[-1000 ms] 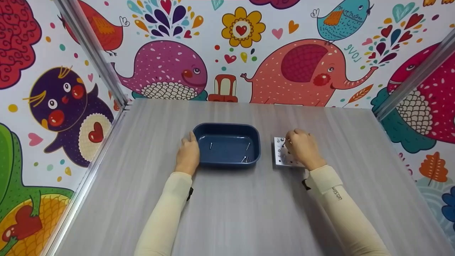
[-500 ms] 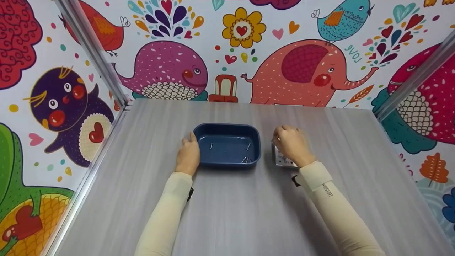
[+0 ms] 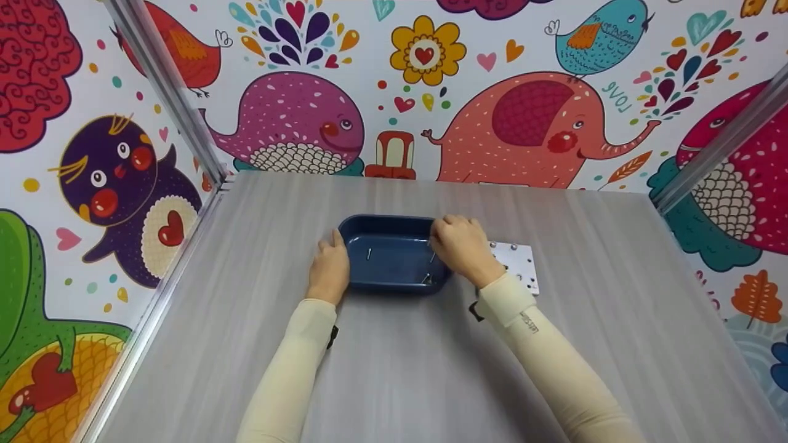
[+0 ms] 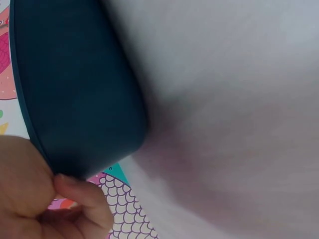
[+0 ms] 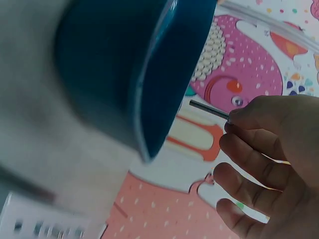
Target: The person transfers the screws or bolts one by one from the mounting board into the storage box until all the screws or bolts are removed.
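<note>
A dark blue rectangular tray (image 3: 385, 271) sits on the table, with several small metal screws (image 3: 426, 279) lying inside. At its left end, my left hand (image 3: 328, 271) grips the rim; in the left wrist view the fingers (image 4: 82, 194) lie against the tray's corner. My right hand (image 3: 463, 246) is over the tray's right rim. Between thumb and index finger it pinches one thin screw (image 5: 209, 109), seen in the right wrist view pointing towards the tray. A silver perforated metal plate (image 3: 522, 267) lies right of the tray, partly hidden by my right hand.
The grey wood-grain table (image 3: 394, 363) extends in front of the tray and to both sides. Behind it stands a wall (image 3: 486, 34) printed with cartoon animals. Metal frame posts (image 3: 172, 92) rise at the back corners.
My right hand has moved left from over the metal plate to the tray's right rim, carrying the screw and uncovering much of the plate. The left hand has stayed on the tray.
</note>
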A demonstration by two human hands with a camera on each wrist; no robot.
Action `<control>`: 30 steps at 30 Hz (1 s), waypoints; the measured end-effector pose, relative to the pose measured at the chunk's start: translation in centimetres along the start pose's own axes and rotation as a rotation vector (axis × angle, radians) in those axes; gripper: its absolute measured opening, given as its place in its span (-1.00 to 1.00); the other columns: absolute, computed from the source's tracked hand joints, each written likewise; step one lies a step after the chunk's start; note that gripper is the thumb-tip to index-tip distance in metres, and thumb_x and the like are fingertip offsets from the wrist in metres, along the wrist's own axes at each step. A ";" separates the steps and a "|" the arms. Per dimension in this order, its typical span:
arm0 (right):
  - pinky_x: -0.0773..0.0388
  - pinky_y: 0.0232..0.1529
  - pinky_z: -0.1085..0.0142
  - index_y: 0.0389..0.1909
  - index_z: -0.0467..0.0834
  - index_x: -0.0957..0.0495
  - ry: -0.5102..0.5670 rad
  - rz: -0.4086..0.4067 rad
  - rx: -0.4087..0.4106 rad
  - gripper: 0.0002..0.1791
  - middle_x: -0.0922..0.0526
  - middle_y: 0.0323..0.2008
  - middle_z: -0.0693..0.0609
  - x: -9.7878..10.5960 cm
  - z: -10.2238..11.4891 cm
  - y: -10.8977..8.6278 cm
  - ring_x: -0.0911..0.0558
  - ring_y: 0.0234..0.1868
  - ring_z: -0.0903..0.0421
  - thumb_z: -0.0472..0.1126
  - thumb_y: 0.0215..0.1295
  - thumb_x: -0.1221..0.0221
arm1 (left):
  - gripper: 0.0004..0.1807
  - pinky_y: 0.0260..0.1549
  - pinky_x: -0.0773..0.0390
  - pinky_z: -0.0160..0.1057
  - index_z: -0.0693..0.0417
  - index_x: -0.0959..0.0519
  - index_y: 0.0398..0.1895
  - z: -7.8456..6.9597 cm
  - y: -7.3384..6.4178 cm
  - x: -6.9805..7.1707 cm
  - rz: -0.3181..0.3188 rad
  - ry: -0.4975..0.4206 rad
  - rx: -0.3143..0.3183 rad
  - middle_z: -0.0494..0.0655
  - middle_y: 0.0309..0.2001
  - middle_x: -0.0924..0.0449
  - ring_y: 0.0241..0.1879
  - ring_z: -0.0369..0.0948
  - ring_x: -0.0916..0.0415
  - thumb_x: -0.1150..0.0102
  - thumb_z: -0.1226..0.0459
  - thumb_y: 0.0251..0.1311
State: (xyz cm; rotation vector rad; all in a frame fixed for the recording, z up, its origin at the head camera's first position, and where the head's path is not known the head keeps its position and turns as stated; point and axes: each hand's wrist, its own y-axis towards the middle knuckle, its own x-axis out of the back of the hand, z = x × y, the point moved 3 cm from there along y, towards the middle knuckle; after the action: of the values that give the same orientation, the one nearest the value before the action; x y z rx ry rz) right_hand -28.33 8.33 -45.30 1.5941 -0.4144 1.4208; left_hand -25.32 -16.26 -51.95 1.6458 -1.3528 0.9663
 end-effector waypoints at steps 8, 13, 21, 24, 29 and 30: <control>-0.46 -0.46 0.05 -0.36 -0.20 -0.67 0.024 0.006 0.066 -0.95 -0.62 -0.42 -0.08 -1.5 2.1 0.5 -0.60 -0.41 -0.10 -0.28 0.22 -0.29 | -0.46 -0.27 -0.66 0.09 0.45 -0.16 0.46 -0.1 0.0 -0.1 -0.013 0.000 -0.009 0.50 0.03 -0.42 -0.24 0.22 -0.60 0.19 0.55 0.43; -0.48 -0.43 0.06 -0.37 -0.19 -0.66 0.028 0.046 0.075 -0.93 -0.61 -0.43 -0.06 -2.9 2.7 0.4 -0.59 -0.39 -0.08 -0.27 0.25 -0.27 | -0.47 -0.28 -0.66 0.07 0.45 -0.16 0.47 0.0 0.0 -0.2 0.000 0.007 0.000 0.50 0.06 -0.41 -0.25 0.21 -0.61 0.18 0.53 0.45; -0.47 -0.43 0.04 -0.39 -0.18 -0.65 0.011 0.134 0.072 -0.92 -0.60 -0.44 -0.07 -5.0 3.3 -0.1 -0.59 -0.41 -0.09 -0.26 0.28 -0.26 | -0.47 -0.23 -0.65 0.11 0.41 -0.18 0.47 0.1 0.2 -0.3 0.004 -0.009 0.027 0.51 0.09 -0.40 -0.19 0.25 -0.60 0.20 0.52 0.45; -0.47 -0.42 0.03 -0.39 -0.18 -0.63 0.002 0.158 0.066 -0.93 -0.60 -0.43 -0.08 -5.4 3.3 -0.1 -0.59 -0.39 -0.10 -0.26 0.26 -0.27 | -0.47 -0.22 -0.64 0.12 0.41 -0.19 0.47 0.1 0.3 -0.3 -0.006 -0.015 0.028 0.51 0.09 -0.40 -0.17 0.27 -0.59 0.20 0.51 0.45; -0.47 -0.45 0.03 -0.42 -0.20 -0.62 0.002 0.185 0.067 -0.90 -0.60 -0.45 -0.10 -5.7 3.4 0.0 -0.59 -0.41 -0.10 -0.27 0.28 -0.25 | -0.48 -0.27 -0.66 0.09 0.45 -0.19 0.45 0.1 0.2 -0.2 -0.020 -0.007 0.009 0.51 0.03 -0.42 -0.24 0.24 -0.61 0.18 0.53 0.44; -0.47 -0.46 0.03 -0.41 -0.20 -0.62 0.004 0.185 0.071 -0.90 -0.60 -0.45 -0.11 -5.7 3.4 0.1 -0.59 -0.42 -0.10 -0.28 0.30 -0.24 | -0.48 -0.29 -0.66 0.08 0.46 -0.20 0.45 0.1 0.1 -0.1 -0.027 0.001 0.000 0.51 0.01 -0.43 -0.26 0.23 -0.61 0.17 0.53 0.44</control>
State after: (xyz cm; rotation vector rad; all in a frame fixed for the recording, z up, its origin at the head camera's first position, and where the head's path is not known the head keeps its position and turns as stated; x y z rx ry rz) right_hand -27.91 3.79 -50.08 1.6432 -0.5257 1.5934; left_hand -25.42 -16.30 -52.10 1.6593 -1.3271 0.9510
